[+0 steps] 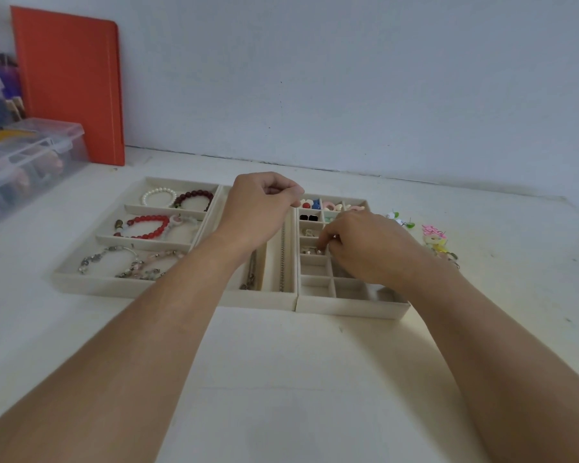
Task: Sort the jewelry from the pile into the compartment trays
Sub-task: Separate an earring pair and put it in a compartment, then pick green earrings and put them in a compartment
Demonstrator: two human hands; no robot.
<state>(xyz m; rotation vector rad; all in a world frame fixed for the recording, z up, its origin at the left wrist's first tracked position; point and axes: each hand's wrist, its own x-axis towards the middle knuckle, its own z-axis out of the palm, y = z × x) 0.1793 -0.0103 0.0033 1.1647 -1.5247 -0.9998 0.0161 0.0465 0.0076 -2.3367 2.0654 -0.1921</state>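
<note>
Three beige compartment trays stand side by side. The left tray (pixel 91 282) holds bead bracelets, among them a red one (pixel 147 225) and a pearl one (pixel 158 196). In the middle tray (pixel 258 299), a thin chain (pixel 282 259) lies in a long slot. The right grid tray (pixel 351 309) has small earrings in its far cells. My right hand (pixel 371 248) reaches into a grid cell and pinches a small silvery earring (pixel 317 251). My left hand (pixel 259 208) hovers over the middle tray with curled fingers, thumb against forefinger; nothing shows between them.
The jewelry pile (pixel 437 242) of colourful earrings lies on the white table right of the grid tray, with white-green pieces (pixel 398 219) nearby. A clear plastic box (pixel 24 158) and an orange folder (pixel 71 85) stand at the back left against the wall.
</note>
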